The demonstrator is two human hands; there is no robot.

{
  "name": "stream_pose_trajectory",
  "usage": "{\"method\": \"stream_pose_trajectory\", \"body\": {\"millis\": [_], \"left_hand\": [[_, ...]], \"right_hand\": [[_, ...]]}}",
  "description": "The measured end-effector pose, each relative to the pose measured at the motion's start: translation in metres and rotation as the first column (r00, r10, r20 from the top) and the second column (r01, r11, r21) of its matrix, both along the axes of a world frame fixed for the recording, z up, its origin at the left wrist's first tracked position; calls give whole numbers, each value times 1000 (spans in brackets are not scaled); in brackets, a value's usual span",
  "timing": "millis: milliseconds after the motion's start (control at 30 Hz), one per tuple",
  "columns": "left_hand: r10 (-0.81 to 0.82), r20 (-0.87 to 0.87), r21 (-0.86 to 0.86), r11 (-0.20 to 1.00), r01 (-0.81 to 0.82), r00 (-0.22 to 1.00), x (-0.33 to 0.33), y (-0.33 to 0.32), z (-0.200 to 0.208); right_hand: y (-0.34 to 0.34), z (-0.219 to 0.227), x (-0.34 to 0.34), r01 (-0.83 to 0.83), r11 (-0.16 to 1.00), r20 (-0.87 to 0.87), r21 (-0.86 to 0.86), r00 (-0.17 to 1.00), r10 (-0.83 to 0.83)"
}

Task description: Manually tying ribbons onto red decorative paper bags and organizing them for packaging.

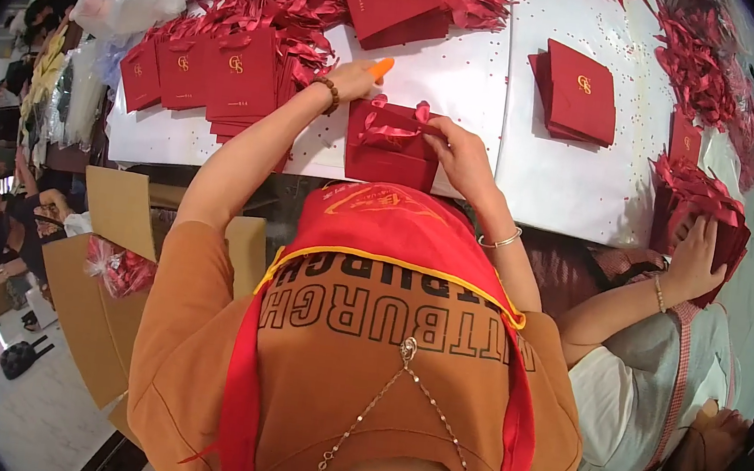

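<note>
R hand pinching ribbon on red gift bag; L hand spread beside; bag contents unseen.

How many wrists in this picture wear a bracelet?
3: a beaded bracelet by the left hand, a thin silver bangle behind the right hand, and a co-worker's bracelet. Others may be hidden.
</note>
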State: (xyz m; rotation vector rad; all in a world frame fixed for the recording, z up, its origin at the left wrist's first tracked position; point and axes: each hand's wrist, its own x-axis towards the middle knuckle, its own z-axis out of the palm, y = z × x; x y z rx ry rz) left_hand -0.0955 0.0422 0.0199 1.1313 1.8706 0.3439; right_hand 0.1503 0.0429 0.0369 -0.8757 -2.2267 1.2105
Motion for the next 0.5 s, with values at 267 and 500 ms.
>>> {"method": "stream_pose_trajectory", "body": {"millis": [267, 500], "left_hand": [[-307, 266, 19, 949, 314, 914, 27, 6, 27], [-432, 84, 322, 864, 386, 898, 38, 11, 13]], "right_hand": [[3, 7, -4, -58, 997, 24, -57, 998, 60], [3, 12, -5, -62, 997, 3, -56, 998, 62]]}}
